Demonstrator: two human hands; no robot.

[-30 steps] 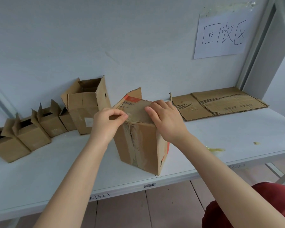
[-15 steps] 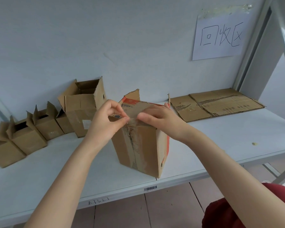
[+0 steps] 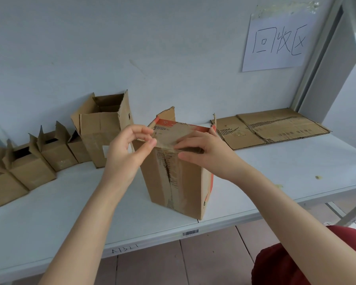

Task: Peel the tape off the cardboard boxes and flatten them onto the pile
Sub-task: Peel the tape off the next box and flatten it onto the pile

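A brown cardboard box point(image 3: 179, 182) with red edges stands upright near the shelf's front edge. A strip of clear tape point(image 3: 164, 144) lifts off its top front edge. My left hand point(image 3: 127, 151) pinches the tape's loose end between thumb and fingers, just left of the box top. My right hand point(image 3: 206, 149) lies across the top flap and presses it down, fingertips at the front edge. A pile of flattened cardboard point(image 3: 271, 126) lies at the back right of the shelf.
Several open boxes line the back left: a taller one point(image 3: 103, 128) and smaller ones point(image 3: 29, 167) beside it. The white shelf point(image 3: 275, 167) carries tape scraps point(image 3: 318, 177) at right. A handwritten paper sign point(image 3: 277, 42) hangs on the wall. A shelf upright point(image 3: 317, 64) stands at right.
My left hand has pulled back to the left from the box top with the tape end pinched. My right hand has slid forward to the front edge of the flap.
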